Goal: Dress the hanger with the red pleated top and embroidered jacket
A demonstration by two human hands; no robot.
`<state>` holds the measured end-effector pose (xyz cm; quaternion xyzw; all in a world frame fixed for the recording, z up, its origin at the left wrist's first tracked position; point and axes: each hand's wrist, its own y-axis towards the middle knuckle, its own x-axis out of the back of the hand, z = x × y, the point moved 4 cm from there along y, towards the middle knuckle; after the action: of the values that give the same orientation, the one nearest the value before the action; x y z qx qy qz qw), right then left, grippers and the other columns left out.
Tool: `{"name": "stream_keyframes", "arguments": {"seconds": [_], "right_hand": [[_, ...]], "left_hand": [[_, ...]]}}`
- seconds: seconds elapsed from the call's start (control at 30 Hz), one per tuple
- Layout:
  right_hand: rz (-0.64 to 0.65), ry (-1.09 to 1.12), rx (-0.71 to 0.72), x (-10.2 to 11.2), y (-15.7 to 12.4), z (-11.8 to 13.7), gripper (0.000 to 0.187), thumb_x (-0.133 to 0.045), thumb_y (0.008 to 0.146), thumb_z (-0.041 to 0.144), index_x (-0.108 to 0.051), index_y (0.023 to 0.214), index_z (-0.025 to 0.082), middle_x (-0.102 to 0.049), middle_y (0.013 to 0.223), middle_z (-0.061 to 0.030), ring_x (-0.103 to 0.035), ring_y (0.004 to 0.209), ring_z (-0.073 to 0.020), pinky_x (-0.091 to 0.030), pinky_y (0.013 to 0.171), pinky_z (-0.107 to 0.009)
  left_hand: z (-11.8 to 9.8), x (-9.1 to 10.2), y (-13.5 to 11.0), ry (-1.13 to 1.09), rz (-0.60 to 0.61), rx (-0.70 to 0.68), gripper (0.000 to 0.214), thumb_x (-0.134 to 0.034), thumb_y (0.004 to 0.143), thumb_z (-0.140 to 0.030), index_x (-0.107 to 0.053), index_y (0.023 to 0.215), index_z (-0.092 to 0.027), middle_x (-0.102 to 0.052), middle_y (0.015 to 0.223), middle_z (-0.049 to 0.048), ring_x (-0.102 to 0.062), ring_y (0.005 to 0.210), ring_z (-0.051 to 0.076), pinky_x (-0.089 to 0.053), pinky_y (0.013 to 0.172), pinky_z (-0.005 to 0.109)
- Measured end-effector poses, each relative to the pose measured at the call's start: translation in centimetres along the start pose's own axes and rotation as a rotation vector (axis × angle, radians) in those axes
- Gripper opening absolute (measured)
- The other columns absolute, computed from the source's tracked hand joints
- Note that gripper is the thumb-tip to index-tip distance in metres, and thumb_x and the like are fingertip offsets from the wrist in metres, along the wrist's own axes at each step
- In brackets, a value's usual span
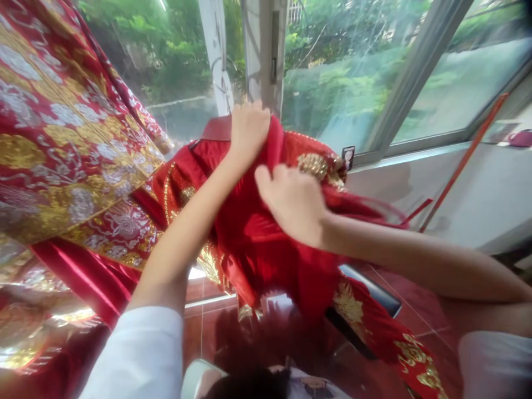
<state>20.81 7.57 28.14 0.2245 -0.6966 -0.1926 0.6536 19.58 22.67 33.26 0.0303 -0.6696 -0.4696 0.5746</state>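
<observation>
A red garment (pixel 266 249) with gold embroidery hangs in front of me on a dark red hanger (pixel 216 128). My left hand (pixel 248 130) is closed on the red cloth at the top, by the hanger. My right hand (pixel 293 202) is closed on the cloth a little lower and to the right, near a gold embroidered patch (pixel 312 164). Both arms reach up and forward. The garment's lower part (pixel 394 338) trails down to the right.
Another red, gold and silver embroidered garment (pixel 62 144) hangs at the left. A window (pixel 332 72) with greenery outside fills the back, with a white sill (pixel 457 183) below. An orange pole (pixel 465 160) leans at the right. Red floor tiles (pixel 208 327) lie below.
</observation>
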Motion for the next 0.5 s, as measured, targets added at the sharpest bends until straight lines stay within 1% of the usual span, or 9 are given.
{"name": "stream_keyframes", "arguments": {"seconds": [0.07, 0.1, 0.17, 0.2, 0.27, 0.33, 0.4, 0.47, 0.5], "right_hand": [[0.09, -0.031, 0.039, -3.9, -0.9, 1.6, 0.04, -0.03, 0.089, 0.0, -0.058, 0.116, 0.009, -0.064, 0.099, -0.0212, -0.065, 0.088, -0.0267, -0.047, 0.064, -0.031], [0.109, -0.026, 0.037, -5.3, -1.0, 1.6, 0.039, -0.03, 0.09, 0.001, -0.056, 0.119, 0.009, -0.063, 0.102, -0.0215, -0.065, 0.088, -0.026, -0.046, 0.064, -0.03], [0.103, 0.034, 0.01, -6.4, -0.7, 0.4, 0.034, -0.036, 0.094, 0.011, -0.052, 0.125, 0.009, -0.065, 0.098, -0.0197, -0.065, 0.084, -0.0252, -0.044, 0.065, -0.03], [0.075, 0.089, -0.018, -6.2, -0.5, -0.8, 0.034, -0.039, 0.096, 0.02, -0.05, 0.127, 0.01, -0.066, 0.093, -0.0172, -0.065, 0.081, -0.0246, -0.044, 0.066, -0.031], [-0.047, 0.217, -0.118, -4.8, 0.0, -3.8, 0.039, -0.042, 0.097, 0.036, -0.051, 0.127, 0.013, -0.066, 0.085, -0.0122, -0.064, 0.08, -0.024, -0.045, 0.071, -0.034], [-0.217, 0.316, -0.228, -3.2, 0.5, -6.7, 0.04, -0.043, 0.096, 0.042, -0.054, 0.124, 0.015, -0.065, 0.085, -0.0105, -0.063, 0.084, -0.024, -0.044, 0.078, -0.037], [-0.311, 0.368, -0.282, -2.4, 1.0, -8.4, 0.04, -0.045, 0.094, 0.044, -0.057, 0.118, 0.015, -0.063, 0.089, -0.0121, -0.06, 0.089, -0.025, -0.043, 0.082, -0.039], [-0.292, 0.371, -0.292, -2.7, 1.5, -8.1, 0.046, -0.052, 0.09, 0.052, -0.057, 0.112, 0.012, -0.061, 0.092, -0.0157, -0.058, 0.094, -0.0281, -0.044, 0.083, -0.041], [-0.269, 0.353, -0.291, -3.2, 1.6, -7.4, 0.051, -0.055, 0.087, 0.055, -0.056, 0.11, 0.01, -0.06, 0.093, -0.0178, -0.057, 0.096, -0.0302, -0.044, 0.082, -0.042]], "left_hand": [[-0.1, 0.7, -0.3, -0.077, -0.027, -0.058, 0.039, -0.03, 0.095, -0.019, -0.064, 0.113, -0.024, -0.061, 0.122, 0.0104, -0.048, 0.113, 0.03, -0.03, 0.095, 0.049], [0.0, 1.2, -0.5, -0.149, -0.05, -0.112, 0.04, -0.031, 0.094, -0.022, -0.061, 0.12, -0.028, -0.059, 0.126, 0.0084, -0.047, 0.116, 0.03, -0.031, 0.098, 0.05], [1.1, 2.5, -1.4, -0.3, -0.117, -0.227, 0.043, -0.032, 0.092, -0.029, -0.054, 0.13, -0.032, -0.055, 0.134, 0.0044, -0.045, 0.123, 0.029, -0.033, 0.103, 0.049], [2.2, 3.2, -2.1, -0.347, -0.157, -0.264, 0.045, -0.033, 0.091, -0.032, -0.052, 0.132, -0.032, -0.053, 0.137, 0.0034, -0.045, 0.126, 0.028, -0.033, 0.105, 0.048], [5.6, 4.4, -4.0, -0.368, -0.231, -0.246, 0.044, -0.038, 0.089, -0.038, -0.054, 0.129, -0.031, -0.052, 0.138, 0.0037, -0.044, 0.129, 0.029, -0.031, 0.109, 0.048], [9.7, 5.1, -6.2, -0.339, -0.269, -0.14, 0.042, -0.045, 0.086, -0.045, -0.057, 0.124, -0.033, -0.056, 0.133, 0.0046, -0.044, 0.128, 0.032, -0.027, 0.111, 0.052], [13.1, 5.4, -8.2, -0.319, -0.279, -0.051, 0.044, -0.049, 0.085, -0.051, -0.056, 0.125, -0.034, -0.059, 0.13, 0.0049, -0.042, 0.128, 0.035, -0.025, 0.111, 0.056], [14.4, 5.4, -9.4, -0.293, -0.278, -0.023, 0.05, -0.048, 0.085, -0.054, -0.053, 0.129, -0.032, -0.058, 0.131, 0.0047, -0.039, 0.13, 0.035, -0.022, 0.111, 0.057], [14.0, 5.3, -9.5, -0.272, -0.271, -0.032, 0.052, -0.048, 0.085, -0.054, -0.052, 0.131, -0.031, -0.057, 0.133, 0.0044, -0.037, 0.131, 0.036, -0.021, 0.112, 0.058]]}}
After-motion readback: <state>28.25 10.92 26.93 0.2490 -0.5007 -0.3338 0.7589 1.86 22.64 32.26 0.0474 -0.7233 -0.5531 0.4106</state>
